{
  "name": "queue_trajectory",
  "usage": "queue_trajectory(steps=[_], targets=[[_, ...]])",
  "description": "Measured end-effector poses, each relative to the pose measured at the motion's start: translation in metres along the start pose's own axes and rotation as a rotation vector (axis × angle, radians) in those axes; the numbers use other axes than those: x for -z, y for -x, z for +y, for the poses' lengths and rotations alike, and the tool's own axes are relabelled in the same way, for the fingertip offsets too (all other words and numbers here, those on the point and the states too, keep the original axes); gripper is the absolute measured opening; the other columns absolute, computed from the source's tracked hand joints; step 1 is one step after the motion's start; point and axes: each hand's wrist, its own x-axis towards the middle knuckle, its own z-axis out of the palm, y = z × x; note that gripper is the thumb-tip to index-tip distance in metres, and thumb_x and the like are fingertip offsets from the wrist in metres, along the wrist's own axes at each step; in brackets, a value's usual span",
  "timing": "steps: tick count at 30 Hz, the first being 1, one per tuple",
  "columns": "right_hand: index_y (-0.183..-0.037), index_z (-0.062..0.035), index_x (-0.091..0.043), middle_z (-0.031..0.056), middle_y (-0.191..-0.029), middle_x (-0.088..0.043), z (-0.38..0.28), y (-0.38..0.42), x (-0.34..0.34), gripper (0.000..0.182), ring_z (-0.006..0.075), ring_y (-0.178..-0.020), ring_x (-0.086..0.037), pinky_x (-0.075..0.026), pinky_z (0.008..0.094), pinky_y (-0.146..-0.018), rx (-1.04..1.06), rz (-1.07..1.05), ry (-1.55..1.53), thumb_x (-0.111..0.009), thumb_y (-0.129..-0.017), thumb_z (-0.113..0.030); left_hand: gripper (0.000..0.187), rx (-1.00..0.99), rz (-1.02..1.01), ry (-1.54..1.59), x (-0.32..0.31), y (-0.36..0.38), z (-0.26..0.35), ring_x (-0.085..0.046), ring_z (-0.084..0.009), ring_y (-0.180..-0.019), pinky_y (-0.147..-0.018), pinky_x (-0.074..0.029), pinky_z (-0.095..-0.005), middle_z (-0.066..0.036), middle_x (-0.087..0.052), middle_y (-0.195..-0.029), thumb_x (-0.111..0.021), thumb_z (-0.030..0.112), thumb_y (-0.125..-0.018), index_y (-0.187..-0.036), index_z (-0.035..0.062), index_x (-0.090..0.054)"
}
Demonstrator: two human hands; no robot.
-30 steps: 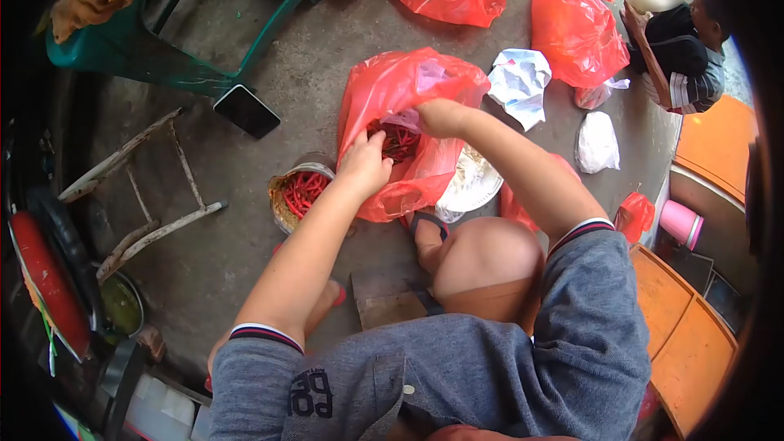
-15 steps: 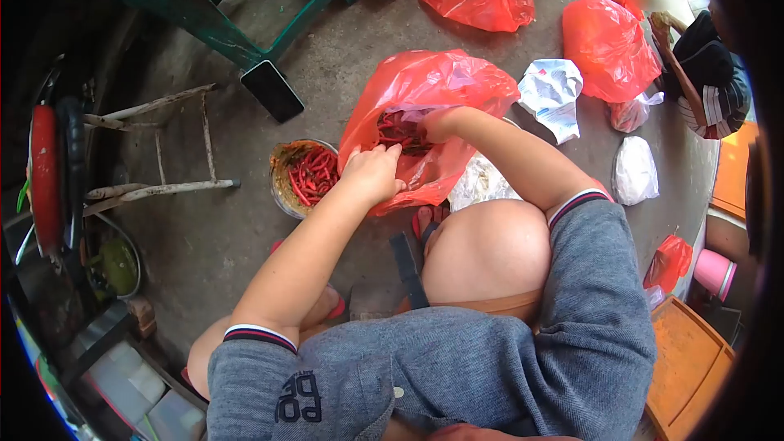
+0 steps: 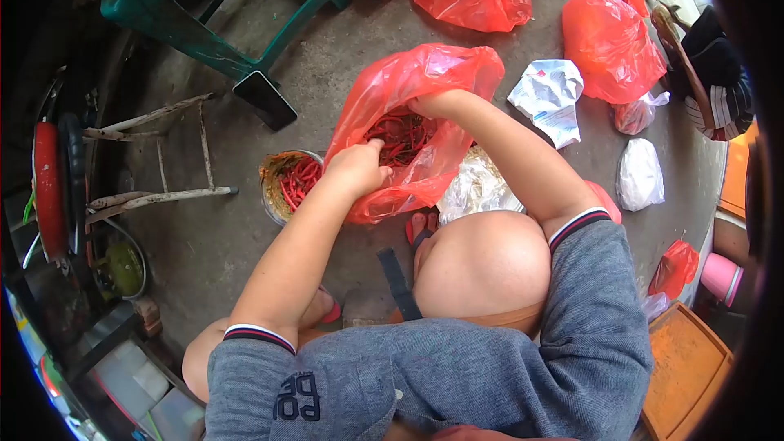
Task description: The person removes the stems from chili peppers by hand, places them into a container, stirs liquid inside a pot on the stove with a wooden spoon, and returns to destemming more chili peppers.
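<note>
A red plastic bag (image 3: 371, 86) stands with its mouth spread wide, and red chilies (image 3: 402, 137) show inside it. My left hand (image 3: 358, 168) grips the near left rim of the bag, its fingers curled over the edge. At the bag's far right side is my right hand (image 3: 433, 104), its fingers hidden behind the plastic and the rim. Left of the bag, a round container (image 3: 272, 196) holds more red chilies and has a yellowish, stained inside. Beneath the bag's right side lies a clear bag with pale contents (image 3: 482, 188).
A phone (image 3: 265, 100) leans by a green plastic stool (image 3: 204, 33). At left is a metal frame (image 3: 163, 196). Red bags (image 3: 608, 45), a white printed bag (image 3: 549, 98) and a white bag (image 3: 641, 173) lie right. Another person's arm (image 3: 682, 61) shows at upper right.
The bag's mouth has opened wider, showing more chilies. My right hand has moved slightly up and left to the far rim. My left hand has shifted slightly left and down.
</note>
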Motion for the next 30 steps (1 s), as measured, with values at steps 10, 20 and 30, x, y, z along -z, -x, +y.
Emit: queue_trajectory(steps=[10, 20, 30], targets=[[-0.113, -0.0121, -0.058, 0.0125, -0.119, -0.056, 0.011, -0.045, -0.079, 0.032, 0.0284, -0.114, -0.05, -0.038, 0.0389, -0.096, 0.056, 0.442, -0.09, -0.047, -0.085, -0.02, 0.082, 0.107, 0.155, 0.092, 0.017, -0.014, -0.023, -0.049, -0.0338, -0.114, -0.094, -0.042, -0.04, -0.021, -0.046, -0.127, -0.072, 0.023, -0.07, -0.137, 0.0068, -0.027], [-0.117, -0.0125, -0.055, 0.0122, -0.122, -0.053, 0.025, -0.041, -0.07, 0.033, 0.0281, -0.115, -0.048, -0.037, 0.039, -0.097, -0.032, 0.264, -0.102, -0.048, -0.086, -0.021, 0.087, 0.015, 0.186, 0.129, 0.001, -0.023, -0.018, -0.049, -0.0336, -0.114, -0.093, -0.042, -0.0395, -0.021, -0.043, -0.129, -0.073, 0.02, -0.069, -0.139, 0.0086, -0.022], [-0.113, -0.0105, -0.057, 0.0123, -0.111, -0.058, -0.01, 0.006, -0.012, 0.029, 0.0259, -0.106, -0.054, -0.042, 0.0378, -0.089, 0.371, 0.333, 0.42, -0.052, -0.086, -0.02, 0.074, 0.002, 0.233, 0.176, -0.015, -0.02, -0.024, -0.053, -0.0337, -0.109, -0.092, -0.043, -0.0378, -0.021, -0.052, -0.12, -0.069, 0.017, -0.071, -0.135, 0.0056, -0.034]])
